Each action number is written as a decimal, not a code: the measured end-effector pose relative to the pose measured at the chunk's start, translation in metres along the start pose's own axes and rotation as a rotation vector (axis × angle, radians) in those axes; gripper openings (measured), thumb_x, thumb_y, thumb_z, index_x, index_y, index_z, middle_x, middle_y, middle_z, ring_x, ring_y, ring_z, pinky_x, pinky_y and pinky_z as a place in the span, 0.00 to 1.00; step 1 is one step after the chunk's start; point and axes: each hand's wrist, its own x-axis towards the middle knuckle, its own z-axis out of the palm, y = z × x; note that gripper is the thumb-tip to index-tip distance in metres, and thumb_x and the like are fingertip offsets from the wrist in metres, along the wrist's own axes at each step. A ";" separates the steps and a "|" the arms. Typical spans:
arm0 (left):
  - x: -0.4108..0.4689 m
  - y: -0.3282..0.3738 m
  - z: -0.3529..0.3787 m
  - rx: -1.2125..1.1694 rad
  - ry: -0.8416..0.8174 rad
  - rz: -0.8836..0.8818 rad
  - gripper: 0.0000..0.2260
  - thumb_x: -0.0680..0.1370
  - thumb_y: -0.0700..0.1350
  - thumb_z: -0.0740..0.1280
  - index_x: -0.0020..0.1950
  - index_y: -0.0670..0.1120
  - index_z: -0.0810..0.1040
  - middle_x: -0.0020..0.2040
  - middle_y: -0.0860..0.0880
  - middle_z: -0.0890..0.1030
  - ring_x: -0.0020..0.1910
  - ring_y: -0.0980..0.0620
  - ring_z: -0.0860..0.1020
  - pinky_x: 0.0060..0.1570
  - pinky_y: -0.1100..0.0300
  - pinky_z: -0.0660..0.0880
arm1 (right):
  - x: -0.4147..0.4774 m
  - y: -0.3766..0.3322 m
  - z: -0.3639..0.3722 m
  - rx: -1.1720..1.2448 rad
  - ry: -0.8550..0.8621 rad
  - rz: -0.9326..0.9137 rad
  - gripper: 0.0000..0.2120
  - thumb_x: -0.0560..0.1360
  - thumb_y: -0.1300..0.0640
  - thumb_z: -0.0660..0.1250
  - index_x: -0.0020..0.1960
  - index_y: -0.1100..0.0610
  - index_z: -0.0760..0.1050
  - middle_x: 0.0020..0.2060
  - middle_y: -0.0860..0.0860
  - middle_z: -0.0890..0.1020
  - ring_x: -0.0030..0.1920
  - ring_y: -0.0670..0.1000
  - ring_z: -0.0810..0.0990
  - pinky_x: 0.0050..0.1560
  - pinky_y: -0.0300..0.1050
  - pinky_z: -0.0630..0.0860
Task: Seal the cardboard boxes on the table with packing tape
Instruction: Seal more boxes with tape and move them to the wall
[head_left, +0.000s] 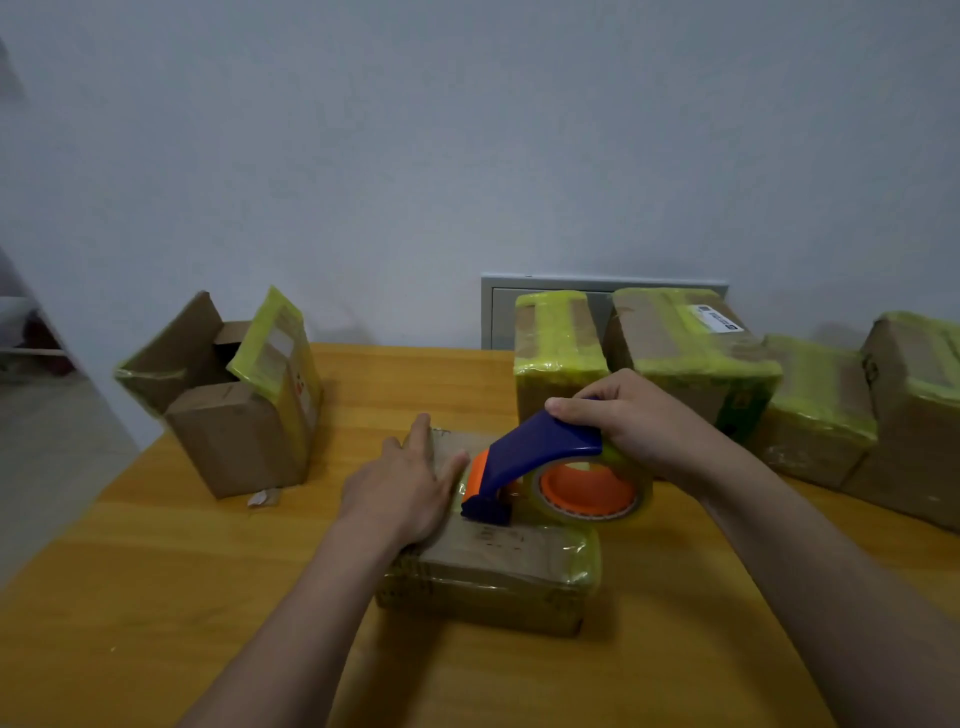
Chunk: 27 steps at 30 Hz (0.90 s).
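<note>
A flat cardboard box (498, 566) lies in the middle of the wooden table (156, 571), with clear tape over its right end. My left hand (405, 483) presses flat on the box's left top, fingers straight. My right hand (623, 421) grips a blue and orange tape dispenser (540, 467) holding a roll of clear tape (592, 491). The dispenser's front end rests on the box top, right beside my left fingers.
An open cardboard box (234, 410) with raised flaps stands at the left. Several boxes wrapped in yellow-green tape line the back right, among them one (558, 353) just behind my right hand. A scrap of tape (262, 498) lies by the open box. The wall is close behind.
</note>
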 end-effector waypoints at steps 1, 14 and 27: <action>0.000 -0.001 0.000 -0.005 -0.001 0.001 0.35 0.82 0.70 0.47 0.84 0.56 0.44 0.76 0.40 0.69 0.68 0.36 0.75 0.60 0.45 0.74 | -0.001 -0.001 -0.001 -0.001 -0.004 -0.001 0.19 0.80 0.44 0.66 0.41 0.57 0.85 0.31 0.52 0.83 0.33 0.47 0.79 0.54 0.56 0.77; 0.000 -0.002 -0.002 -0.023 -0.046 0.003 0.36 0.80 0.72 0.44 0.84 0.58 0.41 0.77 0.42 0.68 0.71 0.40 0.73 0.64 0.46 0.73 | -0.021 0.010 -0.012 0.001 0.082 0.015 0.19 0.79 0.42 0.66 0.43 0.56 0.85 0.34 0.54 0.84 0.34 0.48 0.80 0.48 0.50 0.76; -0.008 0.011 0.004 0.124 -0.011 0.116 0.35 0.81 0.71 0.43 0.84 0.58 0.38 0.85 0.47 0.41 0.81 0.38 0.56 0.75 0.39 0.63 | -0.015 0.008 -0.010 -0.016 0.052 -0.003 0.18 0.79 0.44 0.66 0.40 0.55 0.84 0.29 0.50 0.82 0.31 0.44 0.78 0.43 0.44 0.74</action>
